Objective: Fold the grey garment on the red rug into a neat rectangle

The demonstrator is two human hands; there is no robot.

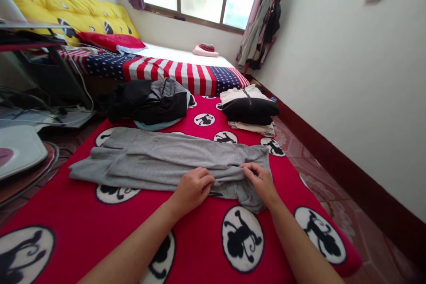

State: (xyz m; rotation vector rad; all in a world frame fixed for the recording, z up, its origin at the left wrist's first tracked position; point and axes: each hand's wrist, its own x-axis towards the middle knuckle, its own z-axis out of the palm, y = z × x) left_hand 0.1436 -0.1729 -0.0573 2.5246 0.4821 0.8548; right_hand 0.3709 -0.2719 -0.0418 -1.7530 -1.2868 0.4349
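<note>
Now both forearms reach forward from the bottom edge, wrists bent down. The left hand point(193, 185) lies knuckles-up with fingers curled onto the grey garment point(166, 159), and the right hand point(261, 179) pinches a fold of its near edge. That soft, rumpled knit cloth stretches sideways across the red fleece blanket point(100, 226), which is printed with black-and-white monkey circles. A neat stack of folded clothes point(249, 108) sits beyond.

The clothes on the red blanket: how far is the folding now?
Done: a folded stack sits at the far right of the red blanket. In hand: the left hand and right hand pinch the near edge of gray pants, spread flat. Left: a dark unfolded heap behind.
</note>
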